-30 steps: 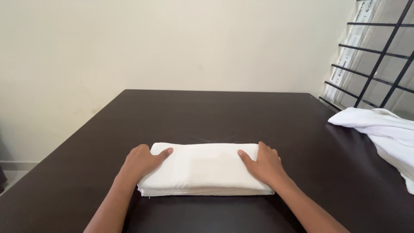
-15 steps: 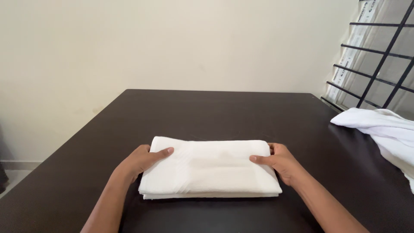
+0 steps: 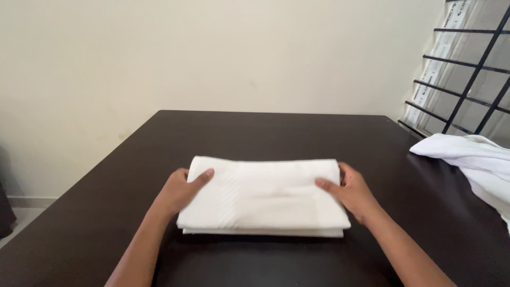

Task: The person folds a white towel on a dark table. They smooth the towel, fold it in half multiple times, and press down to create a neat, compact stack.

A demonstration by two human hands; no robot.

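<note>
A white folded towel [image 3: 265,196] lies flat in a thick rectangle on the dark brown table [image 3: 265,133]. My left hand [image 3: 180,190] grips the towel's left end, thumb on top and fingers under the edge. At the right end, my right hand [image 3: 350,192] holds the towel the same way, thumb resting on the cloth. Both forearms reach in from the bottom of the view.
A loose heap of white cloth [image 3: 473,165] lies on the table's right edge. Behind it stands a black metal window grille [image 3: 467,69]. A plain cream wall [image 3: 212,53] runs along the table's far side.
The towel has shifted a little away from me and both hands have slid outward to its two ends; the right hand moved from on top to the right edge.
</note>
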